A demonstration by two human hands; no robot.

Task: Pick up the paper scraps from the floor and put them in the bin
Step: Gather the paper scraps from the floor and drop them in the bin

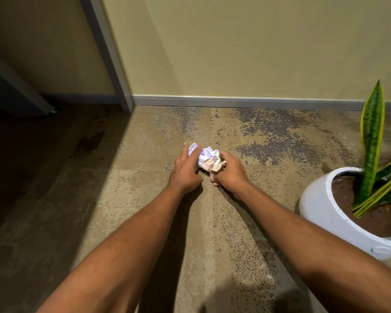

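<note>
head view: two bare forearms reach from the lower frame over the carpet (230,256) to mid-frame. left hand (186,175) lays fairly straight fingers on the crumpled paper scraps (207,155); right hand (229,175) curls round their right side. white plant pot (321,204) sits lower right, baseboard (235,101) beyond.

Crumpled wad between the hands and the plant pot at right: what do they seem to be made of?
Crumpled wad: paper, matte, white with lilac print; sharp creases and folds show it. Plant pot: probably ceramic or stone-look plastic; smooth white wall with fine dark speckles, hard rounded rim.
</note>
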